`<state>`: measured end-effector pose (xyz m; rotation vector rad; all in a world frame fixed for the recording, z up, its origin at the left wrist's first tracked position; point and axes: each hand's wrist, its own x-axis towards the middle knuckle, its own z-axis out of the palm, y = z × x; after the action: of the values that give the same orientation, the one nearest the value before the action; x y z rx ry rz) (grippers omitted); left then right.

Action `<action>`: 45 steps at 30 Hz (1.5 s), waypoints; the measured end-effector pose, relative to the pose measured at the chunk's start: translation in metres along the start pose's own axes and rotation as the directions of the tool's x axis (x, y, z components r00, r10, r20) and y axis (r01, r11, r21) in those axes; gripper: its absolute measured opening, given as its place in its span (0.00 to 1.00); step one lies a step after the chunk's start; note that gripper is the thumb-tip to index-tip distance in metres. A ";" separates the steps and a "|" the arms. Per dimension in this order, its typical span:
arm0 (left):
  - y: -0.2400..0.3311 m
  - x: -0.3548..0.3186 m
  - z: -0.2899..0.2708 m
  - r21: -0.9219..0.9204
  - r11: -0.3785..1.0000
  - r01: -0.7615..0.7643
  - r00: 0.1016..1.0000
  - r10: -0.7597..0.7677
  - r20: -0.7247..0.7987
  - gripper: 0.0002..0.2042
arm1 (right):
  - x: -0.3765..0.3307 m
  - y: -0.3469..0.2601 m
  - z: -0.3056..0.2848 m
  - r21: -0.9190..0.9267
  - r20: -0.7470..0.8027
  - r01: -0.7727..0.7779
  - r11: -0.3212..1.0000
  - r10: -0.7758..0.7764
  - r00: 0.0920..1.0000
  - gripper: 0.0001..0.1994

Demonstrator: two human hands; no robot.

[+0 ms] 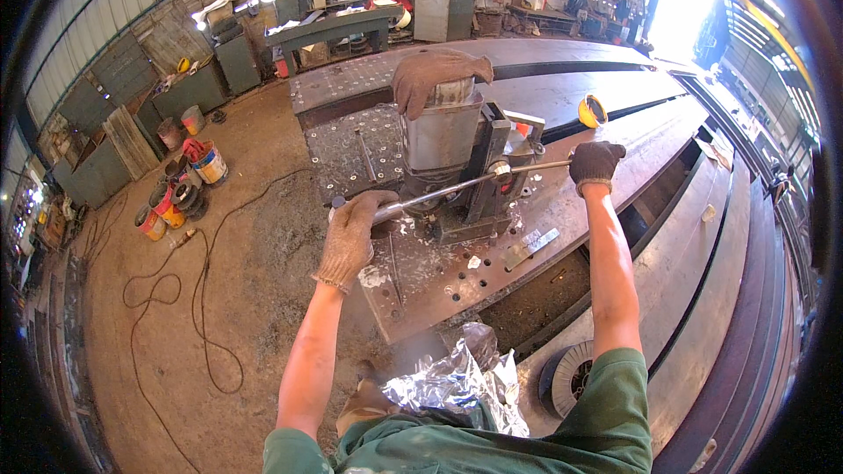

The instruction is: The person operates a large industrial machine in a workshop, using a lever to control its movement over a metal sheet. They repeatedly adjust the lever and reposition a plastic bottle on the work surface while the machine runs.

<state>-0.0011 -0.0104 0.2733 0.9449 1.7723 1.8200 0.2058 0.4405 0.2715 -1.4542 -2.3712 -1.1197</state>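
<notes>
My left hand (354, 228), in a brown knit glove, is closed around the thick near end of a long metal bar (448, 191). My right hand (597, 167), in a darker glove, grips the bar's thinner far end. The bar slants up to the right and passes a brass-coloured nut-like piece (500, 170) at an upright dark steel fixture (485, 197). Behind the bar stands a grey metal canister (442, 136), with a loose brown work glove (435, 79) draped over its top.
A large slotted steel table (544, 186) carries a flat metal strip (532, 248) and a yellow round object (593, 111). Crumpled silver foil (465, 377) and a wire spool (571, 377) lie close to me. Buckets (207, 163) and a looping cable (208, 298) are on the left floor.
</notes>
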 end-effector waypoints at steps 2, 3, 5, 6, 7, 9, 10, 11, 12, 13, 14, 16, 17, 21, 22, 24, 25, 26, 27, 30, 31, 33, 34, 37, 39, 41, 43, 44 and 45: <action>-0.004 0.001 -0.001 0.026 0.999 -0.034 0.999 0.034 -0.007 0.22 | -0.002 -0.001 -0.004 -0.003 0.000 0.005 1.000 -0.005 1.000 0.13; -0.004 0.000 -0.001 -0.003 1.000 -0.018 1.000 0.018 -0.009 0.22 | -0.002 -0.002 -0.007 0.006 0.008 0.011 1.000 -0.011 1.000 0.12; -0.004 0.001 0.001 -0.066 0.998 0.008 1.000 -0.008 -0.006 0.22 | -0.002 0.000 -0.006 0.005 0.015 0.004 1.000 -0.004 1.000 0.12; -0.005 0.001 0.001 -0.066 0.998 0.005 1.000 -0.006 -0.006 0.22 | -0.001 -0.001 -0.004 -0.003 0.015 -0.006 1.000 0.006 1.000 0.12; -0.005 0.002 0.001 -0.066 0.998 0.002 1.000 -0.003 -0.005 0.22 | 0.000 -0.001 -0.003 -0.011 0.013 -0.016 1.000 0.016 1.000 0.11; -0.004 0.002 0.002 -0.065 0.998 -0.006 1.000 0.006 -0.005 0.22 | 0.001 0.000 -0.002 0.025 0.012 -0.017 1.000 0.016 1.000 0.11; -0.003 0.002 0.002 -0.064 0.998 -0.011 1.000 0.010 -0.005 0.22 | 0.001 0.000 -0.001 0.043 0.011 -0.016 0.999 0.016 1.000 0.11; -0.002 0.002 0.002 -0.063 0.998 -0.015 1.000 0.015 -0.005 0.22 | 0.000 0.000 -0.001 0.023 -0.002 -0.015 1.000 0.015 1.000 0.11; 0.000 0.002 0.003 -0.052 0.998 -0.022 1.000 0.022 -0.008 0.22 | -0.001 0.000 -0.001 0.004 -0.016 -0.015 1.000 0.015 1.000 0.11; 0.003 0.001 0.004 -0.040 0.999 -0.029 1.000 0.029 -0.011 0.22 | -0.002 -0.001 -0.002 -0.015 -0.030 -0.014 1.000 0.013 0.999 0.10; 0.006 0.000 0.005 -0.028 0.999 -0.036 0.999 0.036 -0.015 0.22 | -0.002 -0.001 -0.004 -0.001 -0.032 -0.011 1.000 0.011 0.999 0.10; 0.011 -0.001 0.006 -0.005 1.000 -0.015 0.999 0.015 -0.032 0.22 | -0.003 0.001 -0.006 0.025 -0.035 -0.006 1.000 0.006 0.999 0.10; 0.012 -0.001 0.007 0.006 1.000 -0.004 0.999 0.004 -0.040 0.22 | -0.002 0.001 -0.006 0.031 -0.019 -0.007 0.999 0.007 1.000 0.10; 0.013 -0.002 0.008 0.008 1.000 -0.008 0.999 0.009 -0.042 0.21 | -0.002 -0.001 -0.005 0.040 -0.009 0.002 0.999 -0.002 1.000 0.10; 0.016 -0.002 0.009 0.013 1.000 -0.005 0.999 0.006 -0.043 0.21 | -0.003 0.001 -0.004 0.036 -0.019 0.003 0.999 -0.002 1.000 0.10; 0.016 0.000 0.011 0.026 0.999 -0.026 0.999 0.027 -0.039 0.21 | 0.000 0.001 0.009 0.017 -0.035 -0.003 1.000 0.004 0.999 0.10; 0.013 0.000 0.009 0.035 0.998 -0.052 0.998 0.053 -0.036 0.21 | 0.000 0.001 0.010 0.010 -0.044 -0.006 1.000 0.006 0.999 0.11; 0.011 0.000 0.008 0.043 0.996 -0.077 0.996 0.078 -0.033 0.21 | 0.001 0.001 0.010 0.023 -0.046 -0.001 1.000 0.002 0.999 0.11; 0.011 0.000 0.007 0.048 0.996 -0.073 0.996 0.075 -0.039 0.21 | 0.001 0.001 0.010 0.036 -0.048 0.004 0.999 -0.002 0.999 0.11; 0.013 0.000 0.007 0.060 0.997 -0.043 0.998 0.045 -0.041 0.21 | 0.003 0.001 0.013 0.010 -0.024 -0.007 1.000 0.008 1.000 0.11; 0.015 -0.001 0.006 0.060 0.998 -0.028 0.999 0.031 -0.038 0.21 | 0.003 -0.001 0.012 -0.009 -0.015 -0.013 1.000 0.013 1.000 0.11; 0.015 -0.001 0.006 0.043 0.999 -0.008 0.999 0.010 -0.037 0.21 | 0.001 -0.001 0.010 -0.002 -0.022 -0.019 1.000 0.019 1.000 0.12; 0.013 -0.001 0.007 0.026 1.000 -0.002 0.999 0.003 -0.041 0.21 | 0.001 -0.001 0.009 0.002 -0.027 -0.020 1.000 0.020 0.999 0.12; 0.011 -0.001 0.006 0.007 1.000 -0.018 0.999 0.019 -0.037 0.21 | 0.001 -0.001 0.005 0.034 -0.012 -0.015 0.999 0.015 1.000 0.13; 0.011 -0.001 0.006 0.016 0.999 -0.028 0.999 0.029 -0.029 0.22 | 0.001 0.000 0.004 0.033 0.000 -0.016 0.999 0.016 1.000 0.13; 0.010 -0.001 0.004 0.037 0.999 -0.022 0.999 0.023 -0.026 0.22 | 0.001 0.000 0.000 0.028 0.015 -0.022 0.999 0.022 1.000 0.13; 0.011 -0.001 0.004 0.010 1.000 -0.024 0.999 0.025 -0.023 0.22 | 0.001 0.000 -0.002 0.018 0.034 -0.037 0.999 0.037 0.999 0.12; 0.011 -0.001 0.005 -0.005 1.000 -0.027 0.999 0.026 -0.020 0.22 | 0.001 0.001 0.000 0.007 0.018 -0.034 0.999 0.034 0.999 0.12; 0.011 -0.001 0.006 -0.021 1.000 -0.015 1.000 0.014 -0.021 0.22 | 0.002 0.002 0.005 -0.004 0.001 -0.032 0.999 0.032 0.999 0.12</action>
<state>0.0053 -0.0082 0.2837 0.9360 1.7595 1.8607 0.2077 0.4453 0.2701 -1.4892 -2.3393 -1.1174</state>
